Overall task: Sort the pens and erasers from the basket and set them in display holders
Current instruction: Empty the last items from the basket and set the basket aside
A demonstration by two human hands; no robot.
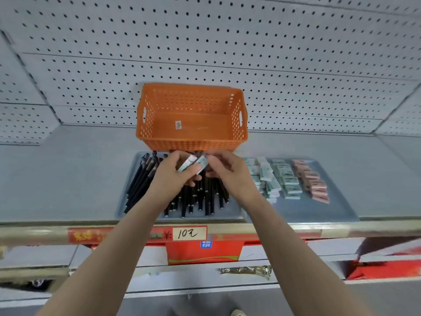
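Near edge: a handwritten white price label sits on the shelf lip, with a red cardboard carton just below it. Both your forearms reach over the lip.

On the grey metal shelf, the flat grey left tray carries a loose spread of slim black pens. The flat grey right tray carries rows of green-and-white wrapped erasers, with one row of pink wrapped erasers furthest right.

Your left hand and right hand meet above the far end of the pens.
- Left: fingers curled round one green-and-white held eraser.
- Right: fingertips pinch a second held eraser, which touches the first. The frame is blurred, so your left thumb possibly supports it too.

Far: an orange perforated plastic basket stands against the white pegboard wall, with a small white sticker on its floor.
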